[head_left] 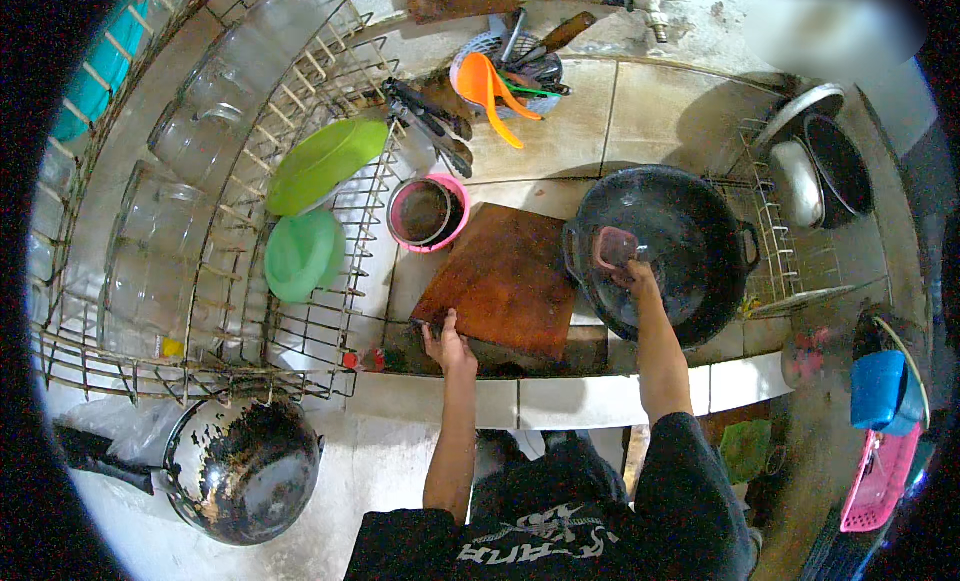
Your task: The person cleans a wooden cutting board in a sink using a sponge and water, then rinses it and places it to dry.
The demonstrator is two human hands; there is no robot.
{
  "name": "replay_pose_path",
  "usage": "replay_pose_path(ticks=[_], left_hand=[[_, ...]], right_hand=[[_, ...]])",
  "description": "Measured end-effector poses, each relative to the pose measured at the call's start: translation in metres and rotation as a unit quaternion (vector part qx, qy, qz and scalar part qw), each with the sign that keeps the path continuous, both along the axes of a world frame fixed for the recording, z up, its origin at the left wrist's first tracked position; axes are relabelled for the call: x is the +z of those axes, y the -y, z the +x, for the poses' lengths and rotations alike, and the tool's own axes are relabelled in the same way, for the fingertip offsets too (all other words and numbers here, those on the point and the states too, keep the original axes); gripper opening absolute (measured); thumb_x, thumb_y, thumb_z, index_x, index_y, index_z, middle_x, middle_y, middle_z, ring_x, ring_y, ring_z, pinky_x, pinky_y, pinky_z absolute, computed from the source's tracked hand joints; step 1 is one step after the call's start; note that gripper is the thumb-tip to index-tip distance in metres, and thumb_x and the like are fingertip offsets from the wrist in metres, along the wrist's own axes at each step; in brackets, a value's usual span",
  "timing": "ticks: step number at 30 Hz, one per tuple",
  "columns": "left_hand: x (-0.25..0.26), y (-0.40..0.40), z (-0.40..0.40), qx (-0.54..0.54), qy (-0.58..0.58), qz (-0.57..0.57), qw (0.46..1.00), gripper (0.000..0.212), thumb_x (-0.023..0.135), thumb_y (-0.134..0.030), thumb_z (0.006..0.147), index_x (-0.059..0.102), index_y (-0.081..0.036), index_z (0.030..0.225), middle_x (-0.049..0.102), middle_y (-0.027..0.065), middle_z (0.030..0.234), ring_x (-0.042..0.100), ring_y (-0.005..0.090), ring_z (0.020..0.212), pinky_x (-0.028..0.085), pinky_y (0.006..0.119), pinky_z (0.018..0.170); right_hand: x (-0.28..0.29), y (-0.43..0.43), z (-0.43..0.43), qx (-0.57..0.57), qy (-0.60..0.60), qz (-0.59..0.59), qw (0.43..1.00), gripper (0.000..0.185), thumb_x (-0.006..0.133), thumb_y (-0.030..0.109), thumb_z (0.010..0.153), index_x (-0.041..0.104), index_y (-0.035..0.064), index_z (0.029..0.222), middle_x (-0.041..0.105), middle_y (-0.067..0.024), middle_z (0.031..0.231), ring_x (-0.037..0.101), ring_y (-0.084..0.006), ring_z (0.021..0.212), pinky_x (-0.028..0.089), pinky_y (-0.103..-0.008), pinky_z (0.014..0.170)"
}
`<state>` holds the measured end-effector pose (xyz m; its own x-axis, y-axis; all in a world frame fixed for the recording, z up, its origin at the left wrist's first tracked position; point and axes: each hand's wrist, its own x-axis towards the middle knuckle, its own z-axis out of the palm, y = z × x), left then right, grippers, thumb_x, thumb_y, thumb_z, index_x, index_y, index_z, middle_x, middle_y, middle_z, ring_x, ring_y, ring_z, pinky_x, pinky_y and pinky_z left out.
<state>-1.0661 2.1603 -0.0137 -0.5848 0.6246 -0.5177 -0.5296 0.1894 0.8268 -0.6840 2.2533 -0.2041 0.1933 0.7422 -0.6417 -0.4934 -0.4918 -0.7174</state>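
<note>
A brown wooden board [502,281] lies tilted on the tiled counter, and my left hand [451,346] is at its near left corner, fingers partly spread; whether they grip the edge is unclear. My right hand [636,275] reaches over a large black two-handled basin [694,281] and holds a small pinkish clear dipper or cup [616,246] by its near end. The basin stands to the right of the board and touches or overlaps its edge. Behind the board's left side sits a pink bowl [466,206] with a dark round container inside.
A wire dish rack [349,303] at the left holds a lime-green plate [326,168], a green bowl [304,255] and glass vessels. At the back, a basket [469,45] holds utensils and an orange scoop. Another rack with pots [796,183] stands right. A scorched pan [244,468] hangs lower left.
</note>
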Motion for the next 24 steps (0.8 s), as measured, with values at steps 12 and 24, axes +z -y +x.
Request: replay_pose_path(ticks=[12, 24], left_hand=[[-0.016, 0.002, 0.037, 0.079, 0.105, 0.039, 0.991, 0.052, 0.065, -0.019, 0.08, 0.044, -0.004, 0.125, 0.05, 0.0115, 0.123, 0.053, 0.0277, 0.105, 0.047, 0.043, 0.087], [-0.012, 0.001, 0.031, 0.065, 0.173, 0.145, 0.972, 0.079, 0.056, -0.008, 0.083, 0.01, -0.018, 0.146, 0.031, 0.009, 0.141, 0.039, 0.0278, 0.122, 0.035, 0.045, 0.101]], right_hand=[[-0.023, 0.069, 0.036, 0.1, 0.908, 0.05, 0.404, 0.062, 0.06, 0.015, 0.075, 0.036, -0.0076, 0.128, 0.038, -0.0291, 0.128, 0.057, -0.0446, 0.093, 0.053, -0.039, 0.07], [0.137, 0.085, -0.029, 0.144, 0.016, 0.096, 0.985, 0.035, 0.063, 0.03, 0.08, 0.059, -0.0004, 0.098, 0.064, -0.0074, 0.081, 0.061, -0.0156, 0.061, 0.052, -0.028, 0.049]])
